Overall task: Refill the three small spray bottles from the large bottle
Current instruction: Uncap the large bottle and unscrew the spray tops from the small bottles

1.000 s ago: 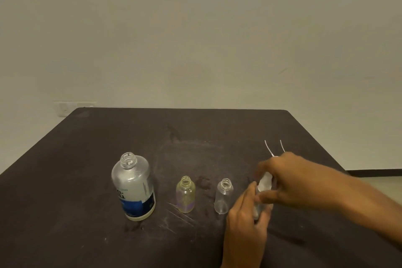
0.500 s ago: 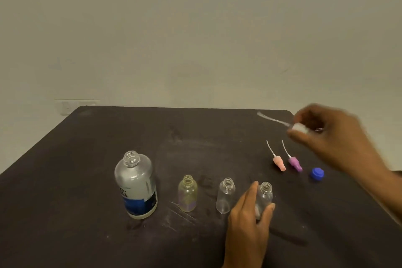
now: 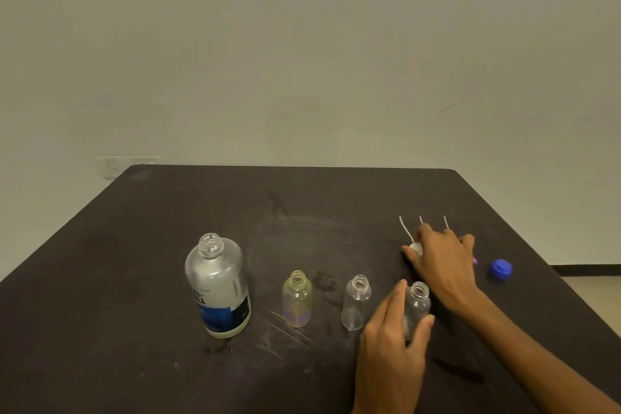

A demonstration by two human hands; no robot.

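On the dark table (image 3: 134, 279), the uncapped large bottle (image 3: 217, 286) stands at lower left of centre, 2 open small bottles (image 3: 297, 300) (image 3: 357, 302) to its right, a blue cap (image 3: 500, 269) at far right. The left hand (image 3: 393, 343) wraps the 3rd small bottle (image 3: 418, 304), thumb and fingers curled round it. Just above, the right hand (image 3: 443, 262) pinches a white sprayer head (image 3: 416, 248) against the table, covering 2 other sprayers whose tubes (image 3: 446, 222) stick out.

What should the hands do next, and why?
Probably the right hand lets go of the white sprayer top and reaches for the large bottle: all three small bottles stand uncapped, the left hand steadying the rightmost bottle.
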